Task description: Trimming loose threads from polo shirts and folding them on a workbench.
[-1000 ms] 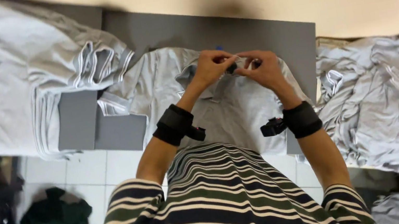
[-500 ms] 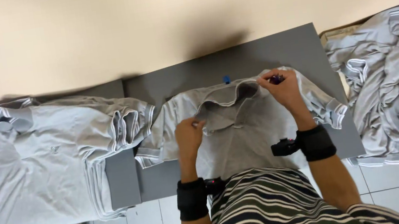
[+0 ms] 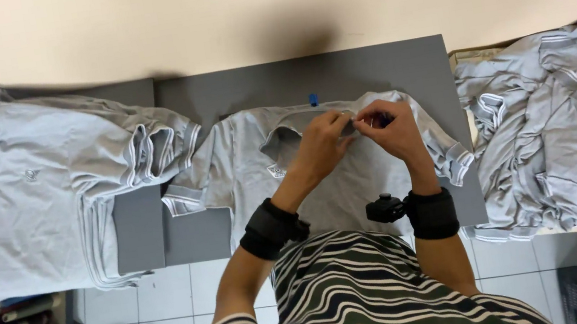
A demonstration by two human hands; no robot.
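A grey short-sleeved shirt [image 3: 244, 168] with white-striped cuffs lies spread flat on a dark grey table [image 3: 381, 68], its neck toward the wall. My left hand [image 3: 323, 145] and my right hand [image 3: 392, 130] meet over the shirt's collar near its right shoulder. Both pinch the collar fabric between thumb and fingers. Each wrist wears a black band; the right band carries a small black device [image 3: 385, 208].
A stack of laid-out grey shirts [image 3: 28, 201] covers the table's left end. A loose heap of grey shirts [image 3: 565, 128] lies on the right. A small blue marker [image 3: 313, 99] sits above the collar. White tiled floor and dark clutter lie below.
My left hand moved up and right from the shirt's chest to the collar and now meets my right hand. The view has centred over the table.
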